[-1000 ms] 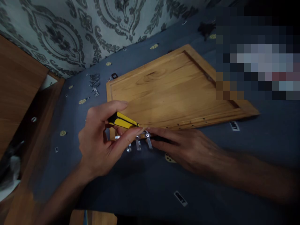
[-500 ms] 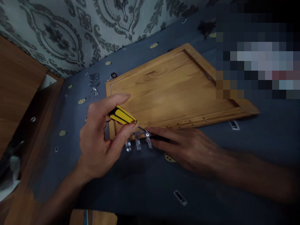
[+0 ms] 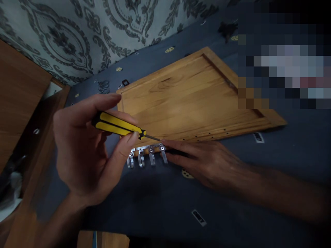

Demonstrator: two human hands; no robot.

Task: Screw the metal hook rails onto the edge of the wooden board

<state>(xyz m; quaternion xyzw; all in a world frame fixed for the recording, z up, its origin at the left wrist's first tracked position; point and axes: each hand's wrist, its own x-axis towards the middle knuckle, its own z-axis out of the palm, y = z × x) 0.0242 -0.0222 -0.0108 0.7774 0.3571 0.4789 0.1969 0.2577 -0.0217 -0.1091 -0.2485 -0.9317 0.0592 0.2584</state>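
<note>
My left hand grips a screwdriver by its yellow and black handle, the thumb close to the collar. The thin shaft points right, and its tip ends beside my right index fingertip, just above the rightmost hook. Several shiny metal hooks with screws line the near left edge of a framed wooden board. My right hand is closed at that edge, one finger on top and another lower down, right beside the last hook. Its thumb is hidden.
Loose metal hooks lie on the dark patterned cloth beyond my left hand. A small dark loop sits at the board's far left edge. Small dark holes dot its near edge. A wooden ledge runs along the left. The upper right is pixelated.
My left hand has drawn back left and nearer the camera with the screwdriver, whose tip has come off the rightmost hook's screw. More hooks now show. My right hand and the board have stayed put.
</note>
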